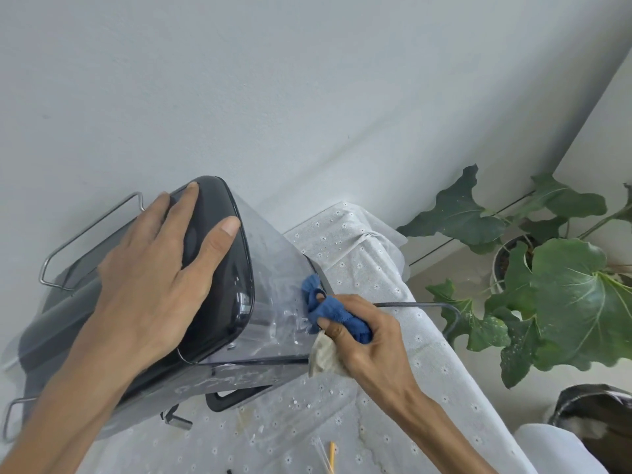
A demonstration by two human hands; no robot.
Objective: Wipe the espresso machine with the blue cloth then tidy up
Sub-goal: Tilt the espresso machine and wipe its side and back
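step: wiping | espresso machine [219, 302] on desk [342, 422], left hand [150, 278] flat on its top, grip released | right hand [362, 333] grip grasping blue cloth [328, 311] against machine's right side | next: likely sweep cloth along that side, steadying machine

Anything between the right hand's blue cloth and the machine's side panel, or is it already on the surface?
Nothing visible is in the way. The right hand grips the blue cloth, and the cloth's front edge already touches the clear side of the espresso machine. The left hand rests flat on the machine's dark top, away from the cloth.
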